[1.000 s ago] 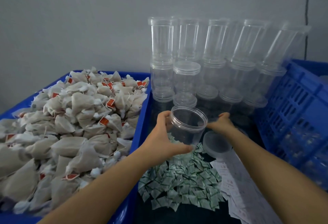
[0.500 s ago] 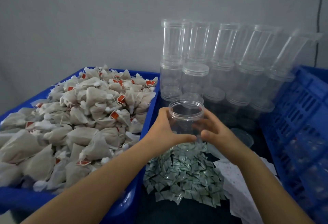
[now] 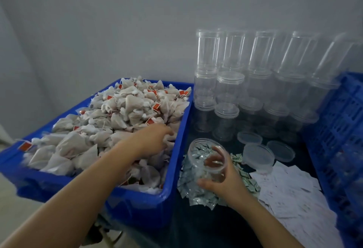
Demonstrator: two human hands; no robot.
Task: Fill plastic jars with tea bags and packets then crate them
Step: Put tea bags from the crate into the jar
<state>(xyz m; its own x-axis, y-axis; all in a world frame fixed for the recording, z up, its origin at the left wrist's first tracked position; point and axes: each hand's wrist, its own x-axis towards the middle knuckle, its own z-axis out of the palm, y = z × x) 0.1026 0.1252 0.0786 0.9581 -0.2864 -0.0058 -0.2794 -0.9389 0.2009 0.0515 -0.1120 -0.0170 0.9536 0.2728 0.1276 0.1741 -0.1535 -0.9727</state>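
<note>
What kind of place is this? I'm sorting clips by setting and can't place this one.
Probably a small packing station for tea, not a home kitchen: a blue bin heaped with tea bags, stacked empty clear jars against the wall, and a blue crate at the side.

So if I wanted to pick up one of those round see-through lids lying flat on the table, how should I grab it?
Take the nearest lid by its rim, coming down from above with fingers spread across opposite edges. It lies flat and low, so there is little side wall to pinch. Come from the front right, since the right hand holds the open jar just to its left and more jars stand behind.
</note>
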